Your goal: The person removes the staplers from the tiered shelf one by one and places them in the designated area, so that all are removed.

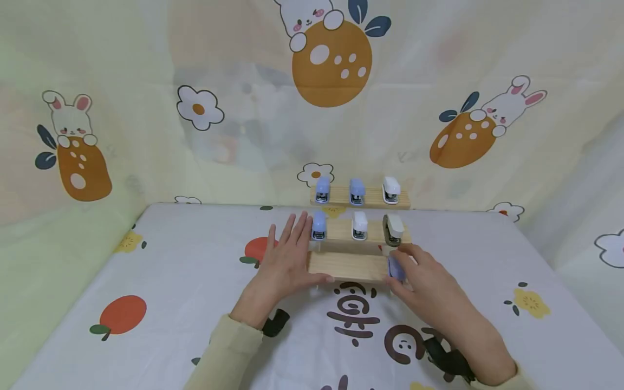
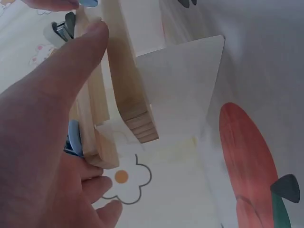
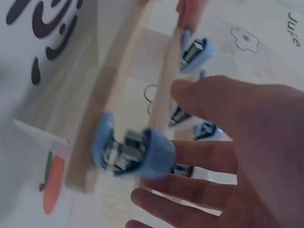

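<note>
A stepped rack has wooden planks; its front plank [image 1: 347, 266] carries a small blue stapler [image 1: 396, 268] at the right end. My right hand [image 1: 429, 284] is at that stapler, its thumb and fingers spread around it. In the right wrist view the blue stapler [image 3: 135, 152] sits on the plank, fingers behind it and the thumb apart. My left hand [image 1: 287, 260] rests against the rack's left end, fingers straight, thumb by the front plank. Near its fingertips, a blue stapler [image 1: 319, 226] stands on the middle plank [image 1: 333, 231].
Beside it on the middle plank stand a white stapler [image 1: 359, 225] and a white stapler with a dark base [image 1: 393, 229]. The back plank [image 1: 372, 198] holds two blue staplers and a white stapler [image 1: 391, 189]. A patterned cloth [image 1: 185, 271] covers the table.
</note>
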### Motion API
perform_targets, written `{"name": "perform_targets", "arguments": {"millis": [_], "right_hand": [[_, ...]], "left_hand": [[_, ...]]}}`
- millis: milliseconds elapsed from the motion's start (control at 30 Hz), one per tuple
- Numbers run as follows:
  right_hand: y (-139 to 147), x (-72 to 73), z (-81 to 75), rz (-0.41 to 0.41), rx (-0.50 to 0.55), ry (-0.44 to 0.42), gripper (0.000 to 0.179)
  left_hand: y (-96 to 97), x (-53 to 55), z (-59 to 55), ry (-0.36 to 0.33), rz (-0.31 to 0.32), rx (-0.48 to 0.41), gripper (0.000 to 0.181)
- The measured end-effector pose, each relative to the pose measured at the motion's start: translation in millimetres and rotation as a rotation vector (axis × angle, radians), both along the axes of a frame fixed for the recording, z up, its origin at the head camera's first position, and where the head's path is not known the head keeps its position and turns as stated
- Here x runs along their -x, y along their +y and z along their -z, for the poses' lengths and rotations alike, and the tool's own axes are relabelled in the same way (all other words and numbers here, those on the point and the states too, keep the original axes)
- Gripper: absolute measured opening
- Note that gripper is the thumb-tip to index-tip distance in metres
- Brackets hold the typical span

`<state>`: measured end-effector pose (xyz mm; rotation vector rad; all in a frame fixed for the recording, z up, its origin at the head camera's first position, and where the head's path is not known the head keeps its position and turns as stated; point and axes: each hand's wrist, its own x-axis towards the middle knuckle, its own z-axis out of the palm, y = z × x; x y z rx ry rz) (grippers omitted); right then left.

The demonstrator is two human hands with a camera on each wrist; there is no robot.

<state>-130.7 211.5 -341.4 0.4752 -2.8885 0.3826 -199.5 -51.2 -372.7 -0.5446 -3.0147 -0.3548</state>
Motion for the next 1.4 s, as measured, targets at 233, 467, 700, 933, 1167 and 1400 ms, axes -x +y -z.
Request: {"name": "perform_targets", "arguments": {"millis": [233, 467, 700, 933, 1167, 1400], "right_hand": [[-5.9, 2.8, 11.3, -0.074, -0.040, 0.150, 0.031], [-6.7, 4.4, 14.0, -0.084, -0.024, 0.189, 0.033], [-7.8, 4.4, 16.0, -0.065, 0.002, 0.179, 0.036], [-1.0, 3.1, 15.5, -0.072, 0.025, 0.212, 0.040], [10.1, 1.9, 9.3, -0.032, 0.018, 0.169, 0.040], [18.0, 5.9, 6.6, 0.000, 0.004, 0.127, 0.037]], "left_hand": [[2.3, 2.3, -0.8, 0.023, -0.011, 0.027, 0.130], [2.1, 2.3, -1.0, 0.031, -0.011, 0.025, 0.131], [1.5, 3.3, 0.9, 0.032, -0.008, 0.023, 0.131], [2.3, 2.3, 1.2, 0.032, -0.004, 0.017, 0.132], [2.9, 1.7, 1.8, 0.019, -0.005, 0.002, 0.132], [2.2, 2.4, 3.4, -0.046, -0.017, -0.057, 0.134]]}}
